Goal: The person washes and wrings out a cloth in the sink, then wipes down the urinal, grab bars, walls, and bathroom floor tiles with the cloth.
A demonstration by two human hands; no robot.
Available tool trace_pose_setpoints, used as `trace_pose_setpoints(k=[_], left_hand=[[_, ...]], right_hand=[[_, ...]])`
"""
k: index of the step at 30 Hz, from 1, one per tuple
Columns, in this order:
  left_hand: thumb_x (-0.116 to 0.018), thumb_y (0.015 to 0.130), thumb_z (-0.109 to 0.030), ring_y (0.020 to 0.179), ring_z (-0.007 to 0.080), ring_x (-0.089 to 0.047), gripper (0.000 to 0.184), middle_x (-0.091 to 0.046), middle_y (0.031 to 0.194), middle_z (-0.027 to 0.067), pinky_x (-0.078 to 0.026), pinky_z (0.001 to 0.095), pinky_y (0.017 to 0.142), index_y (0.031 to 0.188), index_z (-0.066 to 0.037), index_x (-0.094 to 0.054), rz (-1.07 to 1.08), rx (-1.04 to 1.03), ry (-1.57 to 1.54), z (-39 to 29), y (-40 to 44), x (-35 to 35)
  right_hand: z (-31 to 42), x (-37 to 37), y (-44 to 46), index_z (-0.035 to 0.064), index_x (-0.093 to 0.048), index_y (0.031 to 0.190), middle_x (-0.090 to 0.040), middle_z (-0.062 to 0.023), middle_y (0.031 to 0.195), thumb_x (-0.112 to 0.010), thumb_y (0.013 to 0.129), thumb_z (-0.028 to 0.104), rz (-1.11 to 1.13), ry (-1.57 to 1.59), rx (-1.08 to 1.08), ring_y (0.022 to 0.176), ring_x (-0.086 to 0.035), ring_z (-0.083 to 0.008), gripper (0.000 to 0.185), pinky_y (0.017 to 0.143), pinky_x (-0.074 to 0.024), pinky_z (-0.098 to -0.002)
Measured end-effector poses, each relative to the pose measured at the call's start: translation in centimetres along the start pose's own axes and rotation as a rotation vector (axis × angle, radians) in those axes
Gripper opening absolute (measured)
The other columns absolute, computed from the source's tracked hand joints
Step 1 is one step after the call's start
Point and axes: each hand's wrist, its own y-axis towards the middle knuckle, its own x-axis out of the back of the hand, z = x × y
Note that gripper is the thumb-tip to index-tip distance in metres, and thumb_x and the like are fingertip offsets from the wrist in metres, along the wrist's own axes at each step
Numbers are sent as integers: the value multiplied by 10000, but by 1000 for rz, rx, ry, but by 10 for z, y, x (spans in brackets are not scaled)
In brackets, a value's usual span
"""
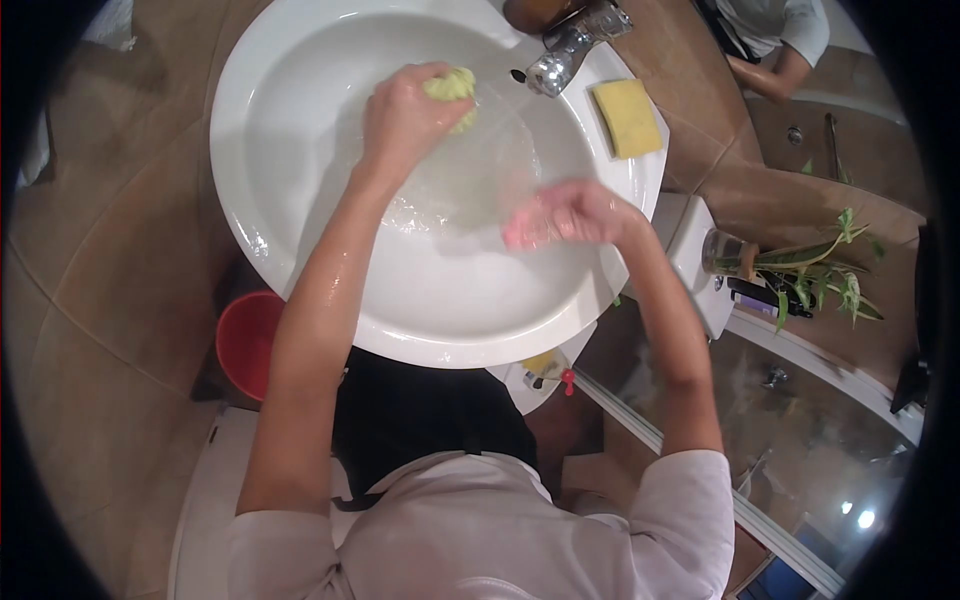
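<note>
My left hand (405, 115) is wrapped round a crumpled yellow-green cloth (452, 88), squeezing it above the far half of the white sink (470, 310). Parts of the cloth bulge out beside the thumb and fingers. Water with some bubbles lies in the basin below. Over the right side of the bowl hovers my right hand (570, 215), wet and smeared by motion. Its fingers look loosely curved and apart, and I see nothing in them. Both forearms are wet.
A yellow sponge (628, 118) lies on the sink's right rim, by the chrome faucet (575, 55). Below the left rim stands a red bucket (248, 340). To the right are a glass jar with a plant (800, 262) and a mirror (800, 110).
</note>
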Motion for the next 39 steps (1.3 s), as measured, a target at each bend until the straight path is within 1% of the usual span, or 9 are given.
trace_pose_setpoints(k=[2, 8, 13, 16, 20, 23, 28, 34, 39], left_hand=[[-725, 632, -251, 824, 297, -626, 390, -644, 963, 96, -500, 385, 733, 978, -79, -672, 51, -165, 55, -5, -6, -8], [-713, 657, -223, 800, 269, -626, 365, -642, 933, 74, -501, 353, 728, 992, -89, -667, 191, -157, 192, -16, -10, -10], [-726, 638, -230, 759, 269, -625, 344, -633, 861, 69, -500, 363, 683, 949, -90, -679, 141, -193, 147, -14, -6, -7], [-742, 619, -231, 724, 271, -623, 329, -622, 801, 65, -500, 377, 636, 908, -84, -685, 69, -233, 80, -13, -5, -9], [-734, 672, -223, 748, 257, -641, 300, -655, 834, 87, -508, 321, 683, 905, -44, -671, -29, -263, 12, -15, -3, -6], [-741, 684, -225, 742, 232, -650, 305, -658, 826, 108, -510, 306, 683, 889, -13, -661, -122, -277, -150, -12, -2, -10], [-713, 707, -213, 738, 186, -645, 289, -660, 826, 116, -497, 289, 671, 876, 14, -654, 68, -45, -286, -20, -8, -17], [-657, 783, -269, 732, 143, -612, 318, -643, 809, 67, -483, 283, 649, 883, 32, -644, 160, 311, -735, 4, 4, -36], [-612, 828, -292, 746, 155, -604, 366, -622, 875, 82, -481, 278, 662, 975, 42, -592, 2, 651, -1079, 8, 2, -40]], right_hand=[[-16, 1, -26, -117, -522, 1110, -588, -229, 1078, -395, 923, 141, -37, -588, -271, 1040, -572, -300, 343, 952, -442, -370], [-12, -19, -64, -76, -544, 1105, -614, -159, 1045, -437, 906, 144, -715, -930, -85, 909, -629, -240, 316, 832, -511, -319], [-38, -19, -46, -41, -539, 1139, -610, -129, 1060, -438, 921, 183, -435, -671, -344, 927, -616, -202, 329, 823, -491, -296], [-34, -15, -10, -34, -536, 1159, -601, -126, 1095, -447, 924, 190, -633, -960, -97, 940, -612, -207, 337, 835, -481, -294], [-20, -18, 39, -36, -526, 1168, -596, -112, 1069, -489, 898, 238, -200, -803, 40, 886, -601, -188, 386, 791, -497, -295], [9, -21, 55, 21, -461, 1136, -546, -127, 1059, -454, 867, 262, -549, -360, 496, 889, -585, -241, 361, 731, -521, -366], [34, -38, 76, 76, -416, 1133, -504, -139, 1110, -390, 902, 362, -327, 193, 771, 936, -571, -287, 369, 739, -506, -456], [26, -30, 143, -14, -565, 935, -571, -48, 865, -583, 845, 208, -927, 15, 1363, 804, -548, -146, 240, 715, -446, -287], [33, -51, 111, -41, -550, 1030, -579, -81, 945, -562, 868, 218, -1102, -373, 1115, 899, -544, -143, 306, 748, -441, -268]])
